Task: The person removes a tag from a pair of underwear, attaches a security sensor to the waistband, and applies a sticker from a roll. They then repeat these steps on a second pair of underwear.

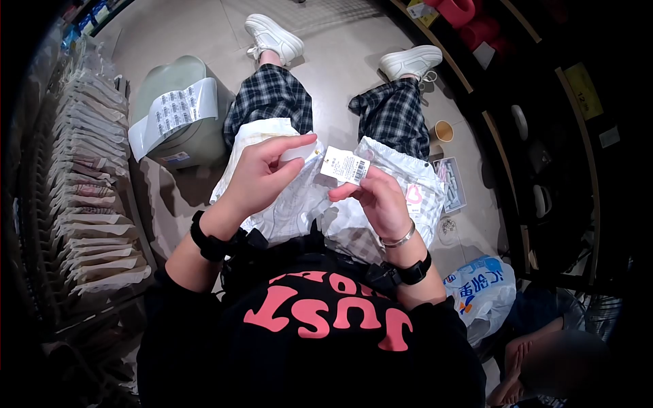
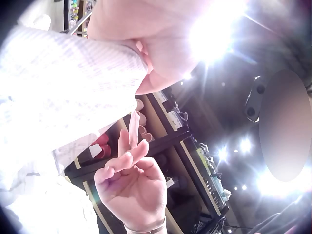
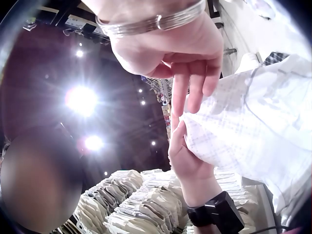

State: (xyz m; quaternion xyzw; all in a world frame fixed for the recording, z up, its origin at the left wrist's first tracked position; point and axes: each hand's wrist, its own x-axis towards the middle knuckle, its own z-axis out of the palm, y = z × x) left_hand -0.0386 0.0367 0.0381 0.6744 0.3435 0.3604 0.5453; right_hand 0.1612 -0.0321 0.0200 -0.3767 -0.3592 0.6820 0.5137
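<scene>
Fingers of the right hand (image 1: 386, 207): thumb and fingertips pinch a printed white tag (image 1: 343, 165), held up above the lap.
Left hand (image 1: 262, 173): beside the tag, index finger and thumb stretched toward it and spread apart; whether they grip the pale material between them, I cannot tell.
Wrists: both bent inward over the lap, a black band on each.
Lap: white bundles (image 1: 279, 211) lie across plaid trousers (image 1: 272, 95).
Floor: grey tile (image 1: 326, 102); a grey-green bin (image 1: 146, 98) draped with a label sheet (image 1: 182, 109) at left, a paper cup (image 1: 444, 131) and a plastic bag (image 1: 483, 292) at right.
Room: packed pale garments (image 1: 92, 197) line the left; dark shelves (image 1: 441, 51) hold red items (image 1: 457, 10) at right; bright lights (image 3: 80, 100) overhead.
</scene>
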